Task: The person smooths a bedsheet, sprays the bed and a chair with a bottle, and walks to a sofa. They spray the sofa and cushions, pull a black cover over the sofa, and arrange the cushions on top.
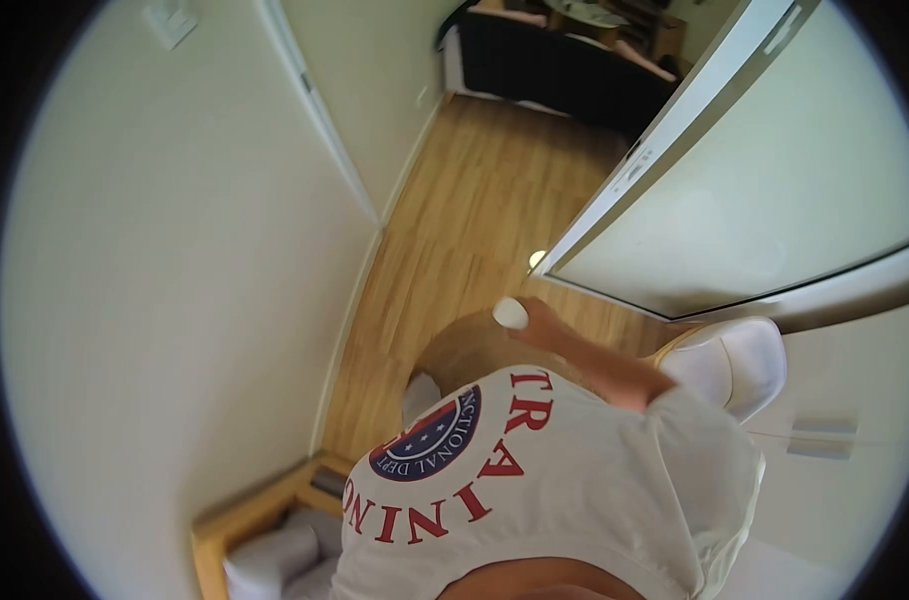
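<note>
My right hand point(538, 325) is in front of my body, near the middle of the view, with its fingers wrapped round a white object point(511, 313). The object has a rounded, pale end facing up; I cannot make out what it is. My white shirt point(595, 470) with red letters and a round dark blue print fills the lower middle. My left hand does not show.
A glass-panelled door point(765, 170) stands open at the right, over a wooden floor point(455, 200). Below it are a white chair point(730, 365) and a white cabinet point(855, 400). A dark sofa point(565, 70) is ahead, a wood-framed seat point(210, 545) lower left, a wall point(175, 280) left.
</note>
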`<state>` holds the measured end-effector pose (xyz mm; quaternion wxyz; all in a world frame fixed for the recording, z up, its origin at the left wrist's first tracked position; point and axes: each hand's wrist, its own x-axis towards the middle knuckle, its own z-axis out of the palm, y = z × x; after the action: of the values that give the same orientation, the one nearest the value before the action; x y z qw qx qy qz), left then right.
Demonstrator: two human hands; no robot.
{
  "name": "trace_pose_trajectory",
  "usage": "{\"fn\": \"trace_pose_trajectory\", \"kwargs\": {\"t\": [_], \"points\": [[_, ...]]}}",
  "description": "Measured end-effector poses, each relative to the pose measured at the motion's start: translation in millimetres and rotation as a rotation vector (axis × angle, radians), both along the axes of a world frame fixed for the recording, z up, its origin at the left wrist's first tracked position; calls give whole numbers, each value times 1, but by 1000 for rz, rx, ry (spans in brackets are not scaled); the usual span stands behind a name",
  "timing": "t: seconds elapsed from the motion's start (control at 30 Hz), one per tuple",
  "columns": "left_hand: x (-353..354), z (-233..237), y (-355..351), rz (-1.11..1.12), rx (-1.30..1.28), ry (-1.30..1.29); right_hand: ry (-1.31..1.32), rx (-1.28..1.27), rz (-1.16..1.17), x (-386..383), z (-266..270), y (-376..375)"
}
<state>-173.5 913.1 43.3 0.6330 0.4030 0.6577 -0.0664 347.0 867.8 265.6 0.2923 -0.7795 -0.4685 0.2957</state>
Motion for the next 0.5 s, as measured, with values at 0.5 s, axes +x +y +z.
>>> {"fn": "trace_pose_trajectory", "kwargs": {"t": [0.5], "points": [[434,86,541,-322,131,-139,55,-389,-1135,79,-137,-5]]}}
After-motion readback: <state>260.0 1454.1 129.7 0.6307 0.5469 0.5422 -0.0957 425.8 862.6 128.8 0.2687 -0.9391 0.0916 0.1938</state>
